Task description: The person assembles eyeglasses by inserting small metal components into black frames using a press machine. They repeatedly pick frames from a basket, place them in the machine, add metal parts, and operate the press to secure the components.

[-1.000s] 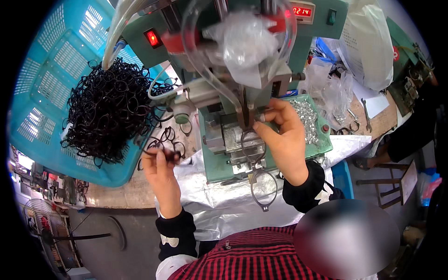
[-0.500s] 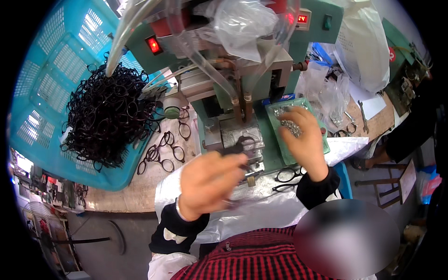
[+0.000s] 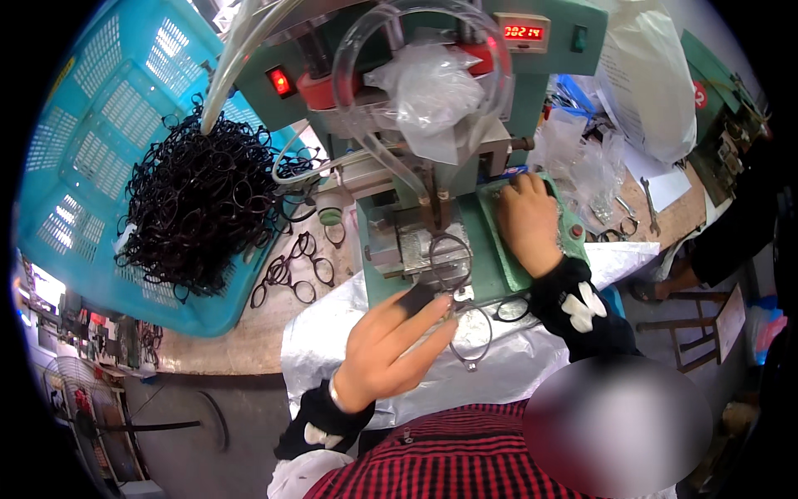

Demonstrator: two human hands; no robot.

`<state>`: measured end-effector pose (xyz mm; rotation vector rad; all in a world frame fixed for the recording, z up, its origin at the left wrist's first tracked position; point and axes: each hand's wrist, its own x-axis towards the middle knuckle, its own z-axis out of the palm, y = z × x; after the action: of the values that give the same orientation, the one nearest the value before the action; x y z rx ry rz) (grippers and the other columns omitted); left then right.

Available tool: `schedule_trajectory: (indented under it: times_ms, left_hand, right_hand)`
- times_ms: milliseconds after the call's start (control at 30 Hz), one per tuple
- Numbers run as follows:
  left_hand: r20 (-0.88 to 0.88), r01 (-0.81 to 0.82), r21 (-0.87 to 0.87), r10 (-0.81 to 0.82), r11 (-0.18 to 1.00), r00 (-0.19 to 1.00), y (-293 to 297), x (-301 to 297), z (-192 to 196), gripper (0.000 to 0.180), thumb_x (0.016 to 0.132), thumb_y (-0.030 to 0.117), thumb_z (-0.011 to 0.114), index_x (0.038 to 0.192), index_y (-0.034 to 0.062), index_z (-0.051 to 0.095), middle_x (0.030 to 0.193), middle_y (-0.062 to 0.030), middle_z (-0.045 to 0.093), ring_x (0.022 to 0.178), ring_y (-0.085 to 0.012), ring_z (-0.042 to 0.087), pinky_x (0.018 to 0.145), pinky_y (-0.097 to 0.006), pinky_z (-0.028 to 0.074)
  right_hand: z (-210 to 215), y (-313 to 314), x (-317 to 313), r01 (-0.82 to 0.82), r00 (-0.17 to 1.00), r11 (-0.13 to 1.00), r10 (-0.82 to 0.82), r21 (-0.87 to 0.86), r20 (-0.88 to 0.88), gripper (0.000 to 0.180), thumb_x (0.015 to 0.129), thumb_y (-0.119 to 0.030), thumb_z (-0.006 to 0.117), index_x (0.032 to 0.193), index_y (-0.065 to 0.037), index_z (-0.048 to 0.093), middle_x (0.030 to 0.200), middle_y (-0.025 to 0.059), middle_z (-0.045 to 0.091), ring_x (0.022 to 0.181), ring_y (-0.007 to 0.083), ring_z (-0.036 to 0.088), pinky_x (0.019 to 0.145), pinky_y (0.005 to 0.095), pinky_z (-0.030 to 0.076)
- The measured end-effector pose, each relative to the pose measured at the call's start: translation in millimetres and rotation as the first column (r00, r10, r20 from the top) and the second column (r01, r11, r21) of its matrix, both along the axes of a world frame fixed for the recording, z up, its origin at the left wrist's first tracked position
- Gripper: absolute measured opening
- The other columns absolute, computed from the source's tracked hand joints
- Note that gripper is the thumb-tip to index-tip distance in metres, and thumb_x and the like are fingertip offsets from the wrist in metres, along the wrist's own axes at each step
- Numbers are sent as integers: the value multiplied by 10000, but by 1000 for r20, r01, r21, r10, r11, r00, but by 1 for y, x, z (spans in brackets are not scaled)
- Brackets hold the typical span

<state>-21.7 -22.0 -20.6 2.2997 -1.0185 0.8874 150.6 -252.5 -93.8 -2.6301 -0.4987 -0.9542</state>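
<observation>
My left hand (image 3: pixel 391 345) is closed on a black eyeglass frame (image 3: pixel 472 367), gripped near its middle just in front of the bench machine. One lens ring reaches up over the machine's metal fixture (image 3: pixel 411 241), the other toward me. A black wrap (image 3: pixel 417 299) covers part of a finger on this hand. My right hand (image 3: pixel 529 229) reaches into a green tray (image 3: pixel 509 274), its fingers curled down at the far end. Its fingertips are hidden, so whatever they pinch does not show. Another black frame (image 3: pixel 511 310) lies by the tray's near edge.
A blue basket (image 3: pixel 91 158) heaped with black eyeglass frames (image 3: pixel 199 200) stands at left. Several loose frames (image 3: pixel 303 270) lie beside it. The green machine (image 3: pixel 565 62) carries hoses and a lit red counter (image 3: pixel 524 33). Plastic bags (image 3: pixel 582 158) and a wrench (image 3: pixel 648 204) are at right.
My left hand has lowered slightly and turned the frame so both rings show. My right hand has pushed farther into the tray, fingers down. The whole view has shifted a little.
</observation>
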Motion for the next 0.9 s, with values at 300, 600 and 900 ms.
schedule_trajectory:
  times_ms: [300,600,900]
  left_hand:
    - [-210,-753,-412,751,513,627,142,-62,-2,115,928,-29,624,1028,-12,678,1032,-94,691,984,-198,631,886,-311,493]
    - [-19,-425,633,562,647,827,224,23,-92,188,679,70,671,863,92,702,1144,-88,627,1105,-296,544,932,-410,440]
    - [-633,-626,-432,276,649,723,191,28,-74,51,936,1,584,975,33,594,1077,-55,658,890,-147,605,759,-276,487]
  right_hand:
    - [-28,-54,-51,77,931,205,336,976,-145,125,964,-98,653,1046,-8,681,926,5,664,849,86,599,788,228,465]
    - [-3,-23,-40,55,896,432,377,900,-235,141,909,-31,694,1044,12,699,952,23,693,885,88,614,809,227,470]
    - [-1,-69,-111,93,962,568,159,818,-220,109,862,20,690,968,37,673,937,45,679,896,122,614,840,252,469]
